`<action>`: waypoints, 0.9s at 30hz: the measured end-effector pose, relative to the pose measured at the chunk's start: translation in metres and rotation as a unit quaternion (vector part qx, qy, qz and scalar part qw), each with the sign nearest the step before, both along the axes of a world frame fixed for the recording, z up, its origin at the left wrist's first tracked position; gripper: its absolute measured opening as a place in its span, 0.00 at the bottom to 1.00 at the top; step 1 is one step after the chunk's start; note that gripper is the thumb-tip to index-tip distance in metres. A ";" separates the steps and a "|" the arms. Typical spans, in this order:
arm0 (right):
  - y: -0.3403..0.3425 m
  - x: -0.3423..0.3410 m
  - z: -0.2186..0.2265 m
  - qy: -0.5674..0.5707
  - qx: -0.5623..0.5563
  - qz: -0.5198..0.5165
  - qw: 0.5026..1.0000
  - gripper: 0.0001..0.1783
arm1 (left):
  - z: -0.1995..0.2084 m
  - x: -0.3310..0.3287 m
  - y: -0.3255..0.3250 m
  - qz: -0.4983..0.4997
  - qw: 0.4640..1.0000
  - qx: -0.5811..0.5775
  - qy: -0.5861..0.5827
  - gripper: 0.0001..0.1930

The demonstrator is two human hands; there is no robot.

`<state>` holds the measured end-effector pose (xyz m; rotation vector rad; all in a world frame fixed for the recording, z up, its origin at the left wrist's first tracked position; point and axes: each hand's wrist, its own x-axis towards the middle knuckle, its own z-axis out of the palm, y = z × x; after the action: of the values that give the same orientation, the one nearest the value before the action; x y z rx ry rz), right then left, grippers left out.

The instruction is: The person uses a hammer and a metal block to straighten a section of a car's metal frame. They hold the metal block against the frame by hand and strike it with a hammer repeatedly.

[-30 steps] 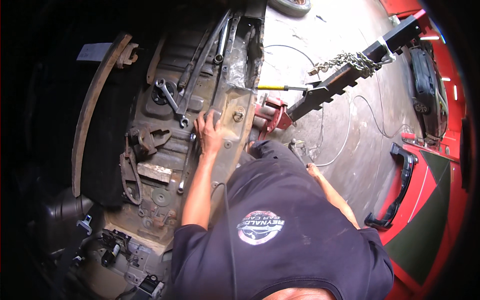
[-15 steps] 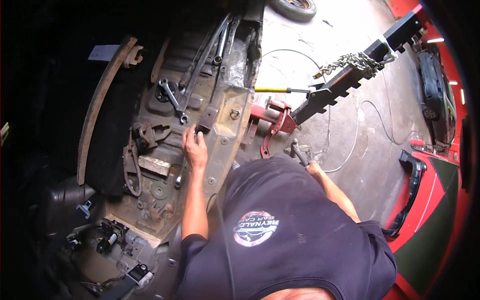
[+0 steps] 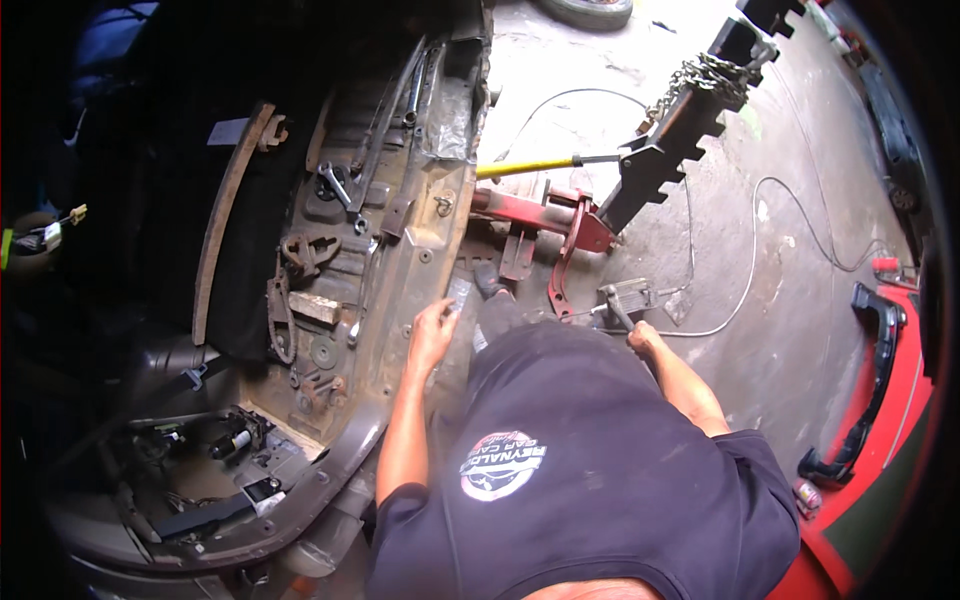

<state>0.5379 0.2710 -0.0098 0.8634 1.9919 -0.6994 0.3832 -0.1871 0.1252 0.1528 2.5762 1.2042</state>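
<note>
My right hand (image 3: 645, 338) is closed round the handle of a hammer (image 3: 622, 317) at the right of my body. The hammer's head is hard to pick out against a metal foot pedal (image 3: 632, 295) on the floor. At the edge of the rusty vehicle floor pan (image 3: 405, 290), my left hand (image 3: 435, 328) hangs with loosely bent fingers and thumb apart. Nothing shows in it. Farther ahead on the pan is a dark metal block (image 3: 397, 217). A combination wrench (image 3: 340, 188), a rusty clamp (image 3: 310, 253) and a pale wooden block (image 3: 314, 307) lie to its left.
Beyond the pan, a red pulling frame (image 3: 530, 213) carries a black notched arm (image 3: 665, 150) wrapped with chain (image 3: 712, 78) and a yellow ram (image 3: 530, 168). A hose (image 3: 745, 290) crosses the floor. Red panels (image 3: 880, 400) stand right; a tyre (image 3: 590, 10) lies far off.
My left hand has left the dark metal block and drawn back to the pan's near right edge. The view has shifted, and the hammer in my right hand sits lower, by the pedal.
</note>
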 end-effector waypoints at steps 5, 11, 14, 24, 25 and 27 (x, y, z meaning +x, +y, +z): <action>0.005 0.049 -0.004 -0.075 0.011 0.063 0.995 0.20 | 0.020 0.064 -0.016 0.108 0.992 0.026 -0.060 0.17; 0.040 0.112 -0.053 -0.129 -0.043 0.191 0.972 0.19 | 0.083 0.106 -0.023 0.200 0.962 0.165 -0.091 0.17; 0.032 0.110 -0.045 -0.140 -0.076 0.211 0.965 0.17 | 0.140 0.119 -0.024 0.188 0.962 0.191 -0.056 0.17; 0.004 0.089 -0.015 -0.071 0.006 0.212 0.975 0.13 | 0.359 0.148 0.016 -0.305 0.822 0.414 0.246 0.16; -0.002 0.085 -0.008 -0.071 0.005 0.199 0.977 0.14 | 0.387 0.162 0.014 -0.393 0.803 0.391 0.222 0.14; -0.004 0.082 0.006 -0.065 0.011 0.182 0.981 0.15 | 0.402 0.211 0.045 -0.317 0.736 0.482 0.354 0.06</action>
<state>0.6194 0.2667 -0.0038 0.5194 1.9686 -0.4014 0.5940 -0.1425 0.5272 1.8203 1.6571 2.2665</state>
